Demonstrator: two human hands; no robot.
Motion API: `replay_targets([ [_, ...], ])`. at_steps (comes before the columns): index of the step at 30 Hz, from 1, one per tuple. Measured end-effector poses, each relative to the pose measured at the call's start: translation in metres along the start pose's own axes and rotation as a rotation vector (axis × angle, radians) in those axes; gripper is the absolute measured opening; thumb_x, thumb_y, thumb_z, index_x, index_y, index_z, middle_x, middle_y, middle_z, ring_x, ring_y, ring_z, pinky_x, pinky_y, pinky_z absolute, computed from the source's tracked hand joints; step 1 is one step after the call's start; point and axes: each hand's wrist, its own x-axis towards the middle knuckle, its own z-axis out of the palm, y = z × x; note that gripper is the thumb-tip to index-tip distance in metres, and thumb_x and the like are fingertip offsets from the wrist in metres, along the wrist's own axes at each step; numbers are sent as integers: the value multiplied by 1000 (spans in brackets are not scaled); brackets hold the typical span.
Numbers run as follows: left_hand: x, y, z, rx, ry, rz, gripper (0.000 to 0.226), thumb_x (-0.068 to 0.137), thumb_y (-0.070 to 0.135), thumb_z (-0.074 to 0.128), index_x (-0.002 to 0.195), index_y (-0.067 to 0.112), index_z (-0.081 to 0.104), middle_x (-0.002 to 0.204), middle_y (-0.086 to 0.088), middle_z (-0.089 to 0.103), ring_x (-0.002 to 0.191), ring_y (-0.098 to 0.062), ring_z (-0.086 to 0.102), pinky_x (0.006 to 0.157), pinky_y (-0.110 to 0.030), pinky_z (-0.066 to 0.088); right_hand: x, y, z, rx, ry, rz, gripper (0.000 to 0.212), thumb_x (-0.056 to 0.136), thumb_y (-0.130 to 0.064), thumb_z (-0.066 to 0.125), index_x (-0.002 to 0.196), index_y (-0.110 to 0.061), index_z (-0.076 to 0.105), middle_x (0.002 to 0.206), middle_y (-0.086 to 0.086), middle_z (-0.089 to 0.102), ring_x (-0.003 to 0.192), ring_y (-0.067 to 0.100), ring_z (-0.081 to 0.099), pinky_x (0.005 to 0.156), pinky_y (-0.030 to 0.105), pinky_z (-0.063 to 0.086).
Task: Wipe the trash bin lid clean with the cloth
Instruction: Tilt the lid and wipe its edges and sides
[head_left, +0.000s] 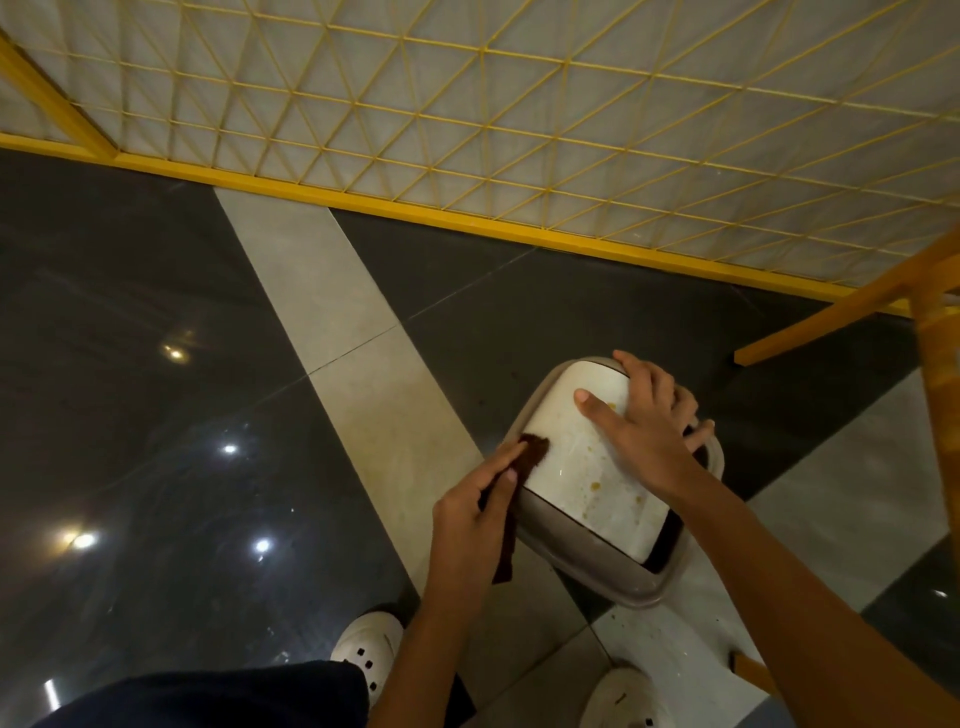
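Note:
The trash bin lid (582, 467) is white with a grey-brown rim and carries yellowish stains; it stands on the floor just right of centre. My left hand (475, 512) pinches a dark brown cloth (519, 499) and presses its upper end against the lid's left edge, while the rest of the cloth hangs down below the hand. My right hand (647, 421) lies over the lid's far right side with its thumb on the white panel and its fingers curled over the rim.
The floor has dark glossy tiles with pale grey strips. A yellow metal grid fence (519, 130) runs across the back. A yellow wooden frame (930, 332) stands at the right. My white shoes (366, 649) are at the bottom.

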Motion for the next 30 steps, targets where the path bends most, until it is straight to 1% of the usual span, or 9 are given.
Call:
replay_targets([
  [2,17,2,2,26,9,-48,30,93,16,50,118,29,59,115,13,60,109,-11,57,94,-22,44,0,0,0,-3,6,-1,65,84,-60,44,139,-41,16,150,-5,14,140,29,3,110,59,-4],
  [4,27,10,4,27,-10,-59,30,93,16,49,119,26,60,114,14,60,111,-8,55,93,-18,41,-1,0,0,-2,7,-1,64,84,-60,45,139,-41,17,150,-4,14,140,29,4,110,59,-4],
  [8,5,15,7,14,-34,65,33,92,16,51,118,35,57,120,24,55,109,16,48,96,-4,35,-1,0,-1,-3,3,-5,64,85,-60,44,139,-41,17,150,-4,13,140,29,3,110,58,-5],
  [9,1,14,7,7,-25,68,33,92,16,51,118,35,57,119,25,55,108,15,49,96,-5,36,-1,0,0,-2,3,-6,64,85,-60,44,139,-41,17,150,-4,13,140,29,3,110,58,-5],
  [14,46,23,9,79,-58,-66,29,94,16,48,119,24,61,111,11,61,106,-8,54,87,-12,39,0,1,1,9,16,-2,64,84,-61,45,139,-42,17,150,-5,14,140,29,4,110,59,-5],
  [18,39,29,10,98,-83,13,30,94,18,48,121,26,60,111,16,59,102,1,52,79,1,38,0,1,1,2,15,0,65,83,-61,45,139,-42,17,150,-5,14,140,30,3,109,59,-4],
  [20,31,24,7,92,-54,4,30,94,19,48,121,27,59,113,15,59,104,-1,52,83,-3,39,0,1,1,1,12,-6,65,84,-61,45,139,-42,17,150,-5,14,140,29,3,109,59,-5],
  [25,62,28,12,101,-99,-101,29,93,18,49,117,24,63,119,4,64,111,-14,56,101,-31,43,0,2,1,12,18,-10,64,84,-62,44,139,-43,18,150,-5,14,140,29,3,109,59,-5],
  [30,44,33,12,112,-94,5,30,93,18,49,120,27,60,116,12,61,105,-2,53,96,-18,41,-1,2,0,7,15,-17,64,84,-62,44,138,-43,18,149,-5,15,139,28,4,109,58,-4],
])
